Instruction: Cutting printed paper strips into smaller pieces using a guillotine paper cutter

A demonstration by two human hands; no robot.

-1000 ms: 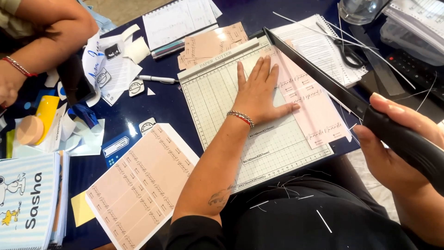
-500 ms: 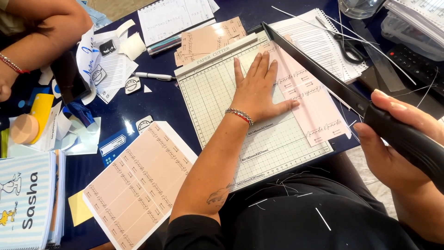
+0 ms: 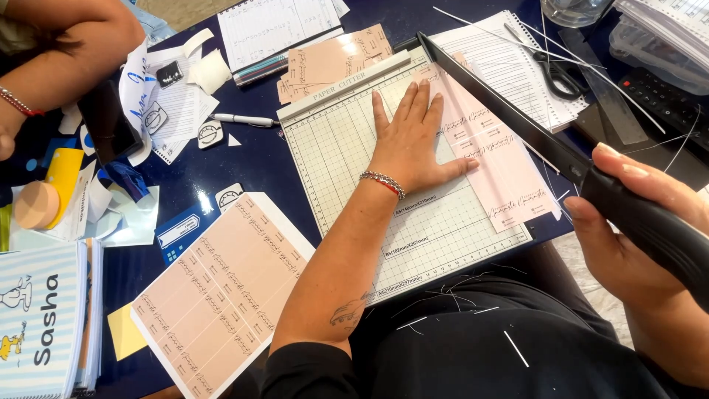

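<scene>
Left hand (image 3: pixel 413 144) is pressed flat, fingers spread, on pink sheet (image 3: pixel 495 166) at the right edge of the cutter board (image 3: pixel 347 155). Right hand (image 3: pixel 628 222) is clamped on raised blade handle (image 3: pixel 650 222). Fingertips are probably best kept left of the blade line.

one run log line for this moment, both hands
left hand flat on pink sheet | sheet on paper cutter bed | right hand grips blade handle | blade raised

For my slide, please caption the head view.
Left hand presses pink sheet on paper cutter; right hand grips raised blade handle.
</scene>
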